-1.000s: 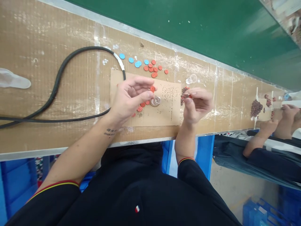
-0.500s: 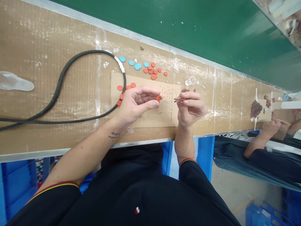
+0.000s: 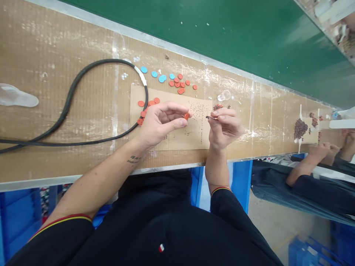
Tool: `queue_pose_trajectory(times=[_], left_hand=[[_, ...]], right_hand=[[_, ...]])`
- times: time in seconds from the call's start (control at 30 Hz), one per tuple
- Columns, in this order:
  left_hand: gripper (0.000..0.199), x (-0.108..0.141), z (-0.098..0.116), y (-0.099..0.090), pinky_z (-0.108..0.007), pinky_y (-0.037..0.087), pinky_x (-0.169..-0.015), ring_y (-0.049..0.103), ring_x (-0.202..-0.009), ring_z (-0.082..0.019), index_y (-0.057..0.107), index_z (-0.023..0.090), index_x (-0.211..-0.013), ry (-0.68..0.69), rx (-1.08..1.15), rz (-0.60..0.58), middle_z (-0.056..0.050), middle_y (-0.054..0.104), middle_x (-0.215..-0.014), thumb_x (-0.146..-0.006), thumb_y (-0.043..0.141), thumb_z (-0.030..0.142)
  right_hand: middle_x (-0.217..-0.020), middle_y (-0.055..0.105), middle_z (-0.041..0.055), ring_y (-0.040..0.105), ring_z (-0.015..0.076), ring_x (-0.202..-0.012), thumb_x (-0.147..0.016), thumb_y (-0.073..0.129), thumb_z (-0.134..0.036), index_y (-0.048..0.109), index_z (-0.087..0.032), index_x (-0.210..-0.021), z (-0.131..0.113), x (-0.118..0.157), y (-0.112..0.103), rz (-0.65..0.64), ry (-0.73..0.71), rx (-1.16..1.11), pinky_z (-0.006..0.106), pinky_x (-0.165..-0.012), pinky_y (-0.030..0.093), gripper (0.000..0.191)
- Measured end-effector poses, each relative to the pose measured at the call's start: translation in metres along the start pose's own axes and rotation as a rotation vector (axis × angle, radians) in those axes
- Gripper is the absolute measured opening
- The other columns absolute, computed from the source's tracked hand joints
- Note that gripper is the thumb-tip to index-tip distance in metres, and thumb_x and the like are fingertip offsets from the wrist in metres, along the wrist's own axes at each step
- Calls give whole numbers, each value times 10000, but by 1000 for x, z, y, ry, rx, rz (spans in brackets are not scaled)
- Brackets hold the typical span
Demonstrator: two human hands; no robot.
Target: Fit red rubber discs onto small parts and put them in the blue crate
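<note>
My left hand (image 3: 156, 123) is closed in a pinch, holding an orange-red disc (image 3: 186, 116) on edge between thumb and fingertips. Opposite it, my right hand (image 3: 225, 127) pinches a small dark-and-red piece (image 3: 212, 118) whose dark end points toward the disc; the two stay apart. Both hands are above a cardboard sheet (image 3: 177, 143) strewn with tiny dark bits (image 3: 196, 110). Beyond my right fingertips lies a small heap of red-and-dark pieces (image 3: 217, 106). Several red discs (image 3: 141, 103) lie beside my left hand, some partly hidden by it.
A black cable (image 3: 76, 83) loops across the table's left side. Blue discs (image 3: 154, 74) and more red discs (image 3: 177, 84) lie behind the sheet. A clear plastic piece (image 3: 224, 95) is at right. Farther right, a co-worker's hands (image 3: 318, 149) are near a dark pile (image 3: 300, 128).
The piece in my right fingers has turned, with less red showing. My left hand holds the disc almost unmoved. The view has shifted slightly.
</note>
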State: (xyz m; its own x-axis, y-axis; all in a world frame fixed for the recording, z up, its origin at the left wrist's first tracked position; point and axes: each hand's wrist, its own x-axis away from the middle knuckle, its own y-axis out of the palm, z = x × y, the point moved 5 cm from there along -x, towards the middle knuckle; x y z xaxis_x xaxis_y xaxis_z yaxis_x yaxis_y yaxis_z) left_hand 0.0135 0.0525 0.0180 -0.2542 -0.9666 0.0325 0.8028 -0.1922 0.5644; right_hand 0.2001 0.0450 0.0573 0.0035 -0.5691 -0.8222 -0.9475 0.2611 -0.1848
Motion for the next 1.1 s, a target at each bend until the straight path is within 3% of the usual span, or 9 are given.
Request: queue_pose_trajectory(times=[0.67,0.77,0.97,1.1], left_hand=[[382,0,1,-1,-298,687,-759,787,-797,-172,804,195,-939,13,-16,7,-46,813,-912,-676,1009,380],[372,-2,3,-3,-299,687,-730,781,-766,-170,801,197,-933,39,-19,24,-43,813,-904,-678,1003,377],[352,-5,5,-13,-271,676,-712,764,-773,-155,799,225,-954,70,-26,53,-36,815,-941,-686,989,352],[327,-6,6,-15,-278,680,-737,766,-804,-163,783,220,-954,77,-60,67,-42,811,-955,-712,970,336]], right_hand=[[-704,625,-62,654,116,-599,-981,720,-470,712,-371,-999,0,-3,-3,24,83,-15,315,-554,532,101],[-687,666,-62,646,112,-594,-960,756,-442,746,-344,-934,9,-8,-14,-113,204,-36,303,-553,523,102],[-731,756,-19,677,126,-641,-909,767,-368,767,-252,-812,48,-2,-34,-483,727,178,313,-630,562,151],[-795,801,13,728,160,-736,-851,761,-321,786,-230,-815,62,5,-38,-640,842,277,329,-694,569,101]])
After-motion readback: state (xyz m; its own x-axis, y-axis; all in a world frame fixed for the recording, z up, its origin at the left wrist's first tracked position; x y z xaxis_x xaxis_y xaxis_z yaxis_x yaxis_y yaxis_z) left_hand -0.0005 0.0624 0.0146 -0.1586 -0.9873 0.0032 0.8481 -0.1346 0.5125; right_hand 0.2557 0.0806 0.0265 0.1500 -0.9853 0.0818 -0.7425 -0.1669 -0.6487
